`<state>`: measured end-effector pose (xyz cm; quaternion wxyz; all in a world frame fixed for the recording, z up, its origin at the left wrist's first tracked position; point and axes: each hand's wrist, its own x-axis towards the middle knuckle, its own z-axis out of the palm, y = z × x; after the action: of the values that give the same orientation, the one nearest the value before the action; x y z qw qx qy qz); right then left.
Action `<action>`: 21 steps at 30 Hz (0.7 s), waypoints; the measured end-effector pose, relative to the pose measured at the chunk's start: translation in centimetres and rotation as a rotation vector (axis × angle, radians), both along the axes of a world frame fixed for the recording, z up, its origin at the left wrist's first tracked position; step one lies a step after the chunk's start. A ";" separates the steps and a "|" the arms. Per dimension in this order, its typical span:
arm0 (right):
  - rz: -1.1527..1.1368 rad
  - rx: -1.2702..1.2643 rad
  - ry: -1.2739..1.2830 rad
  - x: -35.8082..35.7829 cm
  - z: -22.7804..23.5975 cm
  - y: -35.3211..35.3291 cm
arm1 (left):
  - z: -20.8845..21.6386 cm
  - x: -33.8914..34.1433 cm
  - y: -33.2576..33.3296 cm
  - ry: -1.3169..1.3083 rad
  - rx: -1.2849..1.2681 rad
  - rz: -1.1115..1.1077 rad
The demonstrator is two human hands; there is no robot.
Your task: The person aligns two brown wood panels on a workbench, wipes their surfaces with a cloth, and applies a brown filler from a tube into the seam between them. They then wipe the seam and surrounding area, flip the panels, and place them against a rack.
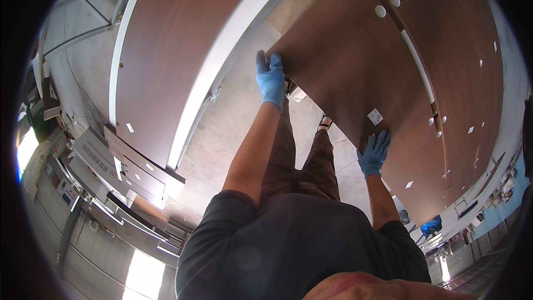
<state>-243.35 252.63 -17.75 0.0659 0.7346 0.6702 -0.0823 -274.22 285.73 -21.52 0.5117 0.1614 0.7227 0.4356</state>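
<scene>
In front of me on the right lies a large brown panel (338,61) with a wood-like surface and a small white label (375,116). My left hand (270,82), in a blue glove, is closed on the panel's near left corner. My right hand (374,154), gloved alike, rests on the panel near its closest edge, just below the label. Its fingers are stretched out and spread; its thumb lies by the edge. Behind this panel, another brown panel (466,72) carries white round pieces (380,11) and small stickers along the seam.
To my left, a long brown board (177,39) with white edges lies on a metal frame (214,94). Narrower brown boards (141,166) and a grey printed carton (95,153) are stacked at lower left. Pale floor (227,125) shows between the two work surfaces. A blue bag (431,226) sits at lower right.
</scene>
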 end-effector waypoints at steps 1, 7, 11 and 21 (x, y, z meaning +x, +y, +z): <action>-0.010 -0.097 -0.014 -0.1 -0.1 -0.1 | 0.3 -0.4 0.2 -0.044 -0.019 -0.009; -0.038 -0.155 -0.024 0.5 -0.8 -1.6 | 1.3 -0.2 -0.7 -0.182 -0.080 0.039; -0.017 -0.136 -0.057 0.8 -1.4 -2.3 | 1.0 -0.4 -1.6 -0.207 -0.073 0.030; -0.067 -0.111 0.070 0.6 -1.6 -2.2 | 0.1 -1.9 -2.2 -0.003 0.052 -0.183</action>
<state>-242.73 250.46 -19.35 0.0800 0.7486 0.6415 -0.1473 -276.14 283.50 -21.38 0.5459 0.2393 0.6928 0.4059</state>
